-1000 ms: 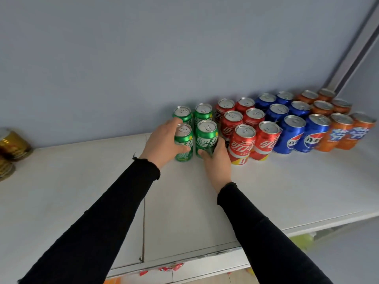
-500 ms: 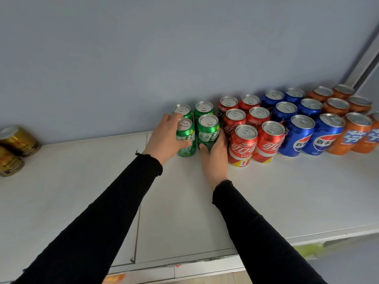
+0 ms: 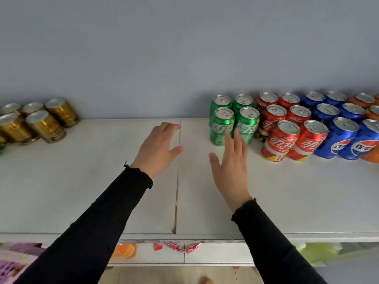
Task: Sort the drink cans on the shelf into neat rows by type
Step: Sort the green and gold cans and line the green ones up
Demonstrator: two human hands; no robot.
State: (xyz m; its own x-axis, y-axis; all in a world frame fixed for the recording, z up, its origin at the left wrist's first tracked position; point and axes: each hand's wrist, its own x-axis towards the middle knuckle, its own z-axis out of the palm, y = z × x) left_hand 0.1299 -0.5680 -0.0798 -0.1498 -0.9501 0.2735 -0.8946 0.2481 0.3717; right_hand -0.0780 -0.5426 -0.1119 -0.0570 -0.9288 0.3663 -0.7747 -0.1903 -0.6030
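Green cans (image 3: 233,119): four, upright, two by two against the wall, on the white shelf (image 3: 287,191), right of centre. Red cans (image 3: 287,128): six, two abreast, touching the green block on its right. Blue cans (image 3: 336,128): next right, same order, front pair showing logos. Orange cans (image 3: 367,103): far right, cut by the frame edge. Gold cans (image 3: 39,119): loose cluster at far left, well apart from the rest.

Left hand (image 3: 158,146): over bare shelf, fingers relaxed, slightly curled, holding nothing. Right hand (image 3: 231,167): fingers straight and loosely spread, tips just before the front green cans; contact cannot be told. Black sleeves (image 3: 102,222) on both arms.
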